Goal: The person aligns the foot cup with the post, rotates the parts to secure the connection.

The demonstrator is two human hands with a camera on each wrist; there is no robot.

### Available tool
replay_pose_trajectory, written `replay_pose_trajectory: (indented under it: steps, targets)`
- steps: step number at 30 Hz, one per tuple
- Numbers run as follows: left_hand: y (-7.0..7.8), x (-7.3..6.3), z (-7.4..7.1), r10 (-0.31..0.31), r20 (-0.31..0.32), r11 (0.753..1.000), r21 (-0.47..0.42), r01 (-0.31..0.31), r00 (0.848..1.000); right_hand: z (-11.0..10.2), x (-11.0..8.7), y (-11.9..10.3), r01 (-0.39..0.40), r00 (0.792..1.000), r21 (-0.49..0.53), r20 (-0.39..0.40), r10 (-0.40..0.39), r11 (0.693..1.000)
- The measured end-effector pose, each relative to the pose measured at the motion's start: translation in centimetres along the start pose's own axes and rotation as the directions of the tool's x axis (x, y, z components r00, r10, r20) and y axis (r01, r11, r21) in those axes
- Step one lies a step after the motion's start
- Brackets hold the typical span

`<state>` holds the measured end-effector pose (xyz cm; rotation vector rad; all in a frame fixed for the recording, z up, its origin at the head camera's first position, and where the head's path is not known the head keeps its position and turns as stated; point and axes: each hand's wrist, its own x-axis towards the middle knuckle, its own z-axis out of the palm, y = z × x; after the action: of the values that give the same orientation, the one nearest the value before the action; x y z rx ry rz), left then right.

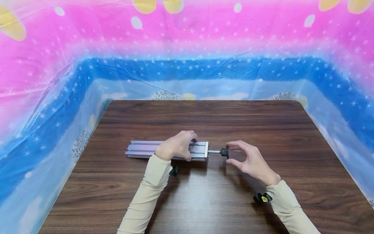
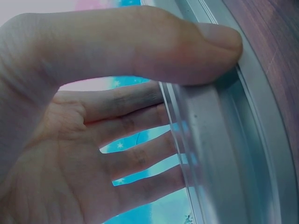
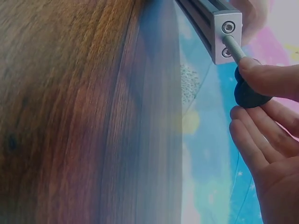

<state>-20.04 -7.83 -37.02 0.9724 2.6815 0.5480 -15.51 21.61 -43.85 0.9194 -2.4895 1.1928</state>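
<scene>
A slotted aluminum profile [image 1: 143, 149] lies lengthwise across the table. My left hand [image 1: 176, 146] grips it near its right end, fingers over the far side and thumb on the near side. In the left wrist view the thumb presses along a groove of the profile [image 2: 219, 140]. A threaded rod [image 1: 214, 151] sticks out of the end plate [image 3: 218, 39], between two socket screws. On the rod's outer end sits a black leveling foot [image 1: 224, 152]. My right hand [image 1: 251, 159] pinches the foot's round base [image 3: 250, 95] between thumb and fingers.
A dark wood-grain table [image 1: 204, 118] is beneath the work. Pink and blue patterned cloth [image 1: 187, 70] hangs around its back and sides. Black wrist straps [image 1: 174, 171] show at both cream sleeves [image 1: 146, 195].
</scene>
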Motion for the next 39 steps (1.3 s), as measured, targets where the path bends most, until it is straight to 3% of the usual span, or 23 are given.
replay_pose_trajectory:
  steps: [14,25,28,32,35,39]
  targets:
    - [-0.08,0.05,-0.12,0.002,-0.003,1.000,0.006,-0.002,1.000,-0.08,0.19,-0.29,-0.121,0.992,-0.011,0.025,0.121,0.993]
    - [-0.06,0.05,-0.09,0.001,-0.004,1.000,0.008,-0.001,1.000,-0.09,0.25,-0.28,-0.272,0.958,0.012,0.092,0.270,0.962]
    - [-0.11,0.03,-0.07,0.001,-0.005,1.000,0.010,-0.001,1.000,-0.02,0.13,-0.15,-0.235,0.969,-0.004,0.077,0.235,0.972]
    - [-0.18,-0.03,-0.01,0.000,-0.006,1.000,0.009,0.000,1.000,0.20,-0.06,0.11,-0.112,0.993,0.001,0.033,0.112,0.994]
    - [-0.22,-0.06,0.08,0.002,-0.008,1.000,0.010,-0.002,1.000,0.32,-0.01,0.26,-0.040,0.999,0.004,0.009,0.040,0.999]
    - [-0.25,-0.04,0.22,0.010,-0.007,1.000,0.002,-0.010,1.000,0.37,-0.10,0.27,-0.031,0.999,-0.016,-0.008,0.031,0.999]
